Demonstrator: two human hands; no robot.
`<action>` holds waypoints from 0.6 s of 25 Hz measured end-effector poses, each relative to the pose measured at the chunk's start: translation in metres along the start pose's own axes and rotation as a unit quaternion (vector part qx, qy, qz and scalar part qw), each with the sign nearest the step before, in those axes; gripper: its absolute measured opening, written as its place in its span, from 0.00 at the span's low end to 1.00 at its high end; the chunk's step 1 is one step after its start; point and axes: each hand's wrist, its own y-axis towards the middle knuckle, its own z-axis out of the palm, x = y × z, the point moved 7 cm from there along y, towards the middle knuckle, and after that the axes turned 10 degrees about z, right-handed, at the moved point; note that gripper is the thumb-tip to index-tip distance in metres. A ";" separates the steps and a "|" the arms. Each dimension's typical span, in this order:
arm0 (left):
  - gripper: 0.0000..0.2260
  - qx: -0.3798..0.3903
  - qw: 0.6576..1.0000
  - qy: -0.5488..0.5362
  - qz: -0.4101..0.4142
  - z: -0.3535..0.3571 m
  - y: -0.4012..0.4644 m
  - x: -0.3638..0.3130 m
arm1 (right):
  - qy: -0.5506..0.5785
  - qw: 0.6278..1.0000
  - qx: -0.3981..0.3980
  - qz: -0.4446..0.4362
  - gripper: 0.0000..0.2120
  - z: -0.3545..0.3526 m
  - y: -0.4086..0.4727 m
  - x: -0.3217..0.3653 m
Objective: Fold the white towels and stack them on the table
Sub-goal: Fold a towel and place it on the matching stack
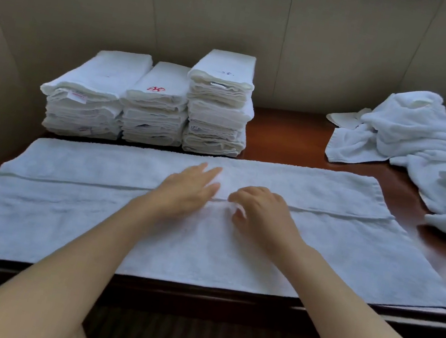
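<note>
lying left-right: towel (322, 238) | left hand (186, 189) fingers flat | right hand (262, 210) fingers pinching fold edge

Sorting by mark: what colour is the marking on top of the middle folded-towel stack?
Red, on the middle stack of folded white towels, clearest in the head view.

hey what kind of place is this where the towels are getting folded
Probably a hotel or laundry housekeeping room: three stacks of folded white towels, some marked in red, a heap of unfolded white towels, and a dark polished wooden table against a plain beige wall.
</note>
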 end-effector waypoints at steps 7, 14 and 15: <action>0.25 -0.019 0.966 0.071 -0.248 -0.027 -0.109 0.175 | 0.030 0.975 0.054 -0.214 0.21 0.034 -0.010 0.142; 0.12 -0.131 0.957 0.104 -0.239 -0.066 -0.184 0.212 | 0.033 0.948 0.142 -0.284 0.23 0.067 -0.005 0.217; 0.07 -0.141 0.974 0.052 -0.171 -0.070 -0.185 0.195 | 0.032 0.947 0.147 -0.284 0.22 0.070 -0.005 0.222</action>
